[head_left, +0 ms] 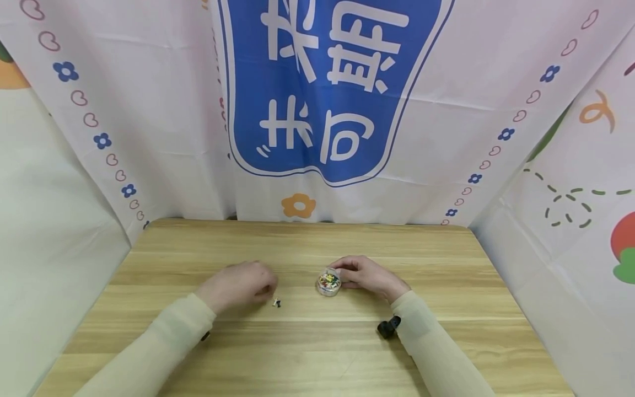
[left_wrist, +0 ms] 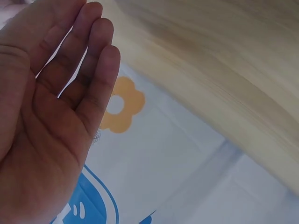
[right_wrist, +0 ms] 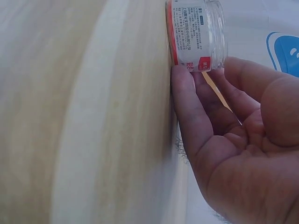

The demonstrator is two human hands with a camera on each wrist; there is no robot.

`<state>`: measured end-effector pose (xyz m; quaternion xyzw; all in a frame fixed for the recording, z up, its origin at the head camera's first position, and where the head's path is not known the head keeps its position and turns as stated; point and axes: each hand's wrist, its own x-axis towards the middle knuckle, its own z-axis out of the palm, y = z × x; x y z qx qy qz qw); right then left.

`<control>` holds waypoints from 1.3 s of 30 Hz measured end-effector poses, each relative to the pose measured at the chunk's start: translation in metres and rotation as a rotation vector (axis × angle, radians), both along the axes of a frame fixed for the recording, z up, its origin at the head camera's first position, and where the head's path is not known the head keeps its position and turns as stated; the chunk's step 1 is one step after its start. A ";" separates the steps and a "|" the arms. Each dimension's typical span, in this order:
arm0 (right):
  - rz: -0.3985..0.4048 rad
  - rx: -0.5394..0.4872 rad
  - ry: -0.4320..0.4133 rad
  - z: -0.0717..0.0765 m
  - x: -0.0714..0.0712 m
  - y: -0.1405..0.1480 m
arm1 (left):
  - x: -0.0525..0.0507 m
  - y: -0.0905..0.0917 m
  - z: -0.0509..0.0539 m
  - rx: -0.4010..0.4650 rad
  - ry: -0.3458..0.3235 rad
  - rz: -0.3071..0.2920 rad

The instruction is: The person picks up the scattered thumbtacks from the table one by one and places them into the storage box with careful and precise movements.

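In the head view a small clear round jar (head_left: 328, 282) of colourful pieces that look like push pins (head_left: 329, 279) stands upright on the wooden table. My right hand (head_left: 364, 275) holds it from the right; in the right wrist view its thumb and fingers touch the labelled jar (right_wrist: 194, 35). A few tiny white and black pieces, probably push pins (head_left: 276, 302), lie left of the jar. Just beyond and left of them hovers my left hand (head_left: 245, 284), slightly blurred. The left wrist view shows loosely bent fingers (left_wrist: 100, 70); its thumb and index tips are cut off, so any small thing there is hidden.
The wooden table (head_left: 297, 353) reaches back to a white printed curtain (head_left: 193, 182) with a blue sign. More cloth hangs along both sides. A black strap device (head_left: 388, 327) sits at the right wrist.
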<state>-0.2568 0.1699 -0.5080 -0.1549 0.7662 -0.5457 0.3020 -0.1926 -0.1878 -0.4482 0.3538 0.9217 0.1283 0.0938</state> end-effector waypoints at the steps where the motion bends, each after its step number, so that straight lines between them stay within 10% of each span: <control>1: 0.001 0.001 0.001 0.000 0.000 0.000 | 0.001 -0.002 0.000 -0.007 -0.002 -0.005; 18: 0.017 -0.021 0.007 -0.002 -0.001 0.002 | -0.002 -0.004 -0.009 -0.005 0.053 -0.062; 39: 0.013 -0.012 0.012 -0.002 -0.001 0.000 | -0.017 0.045 -0.005 0.067 0.191 -0.077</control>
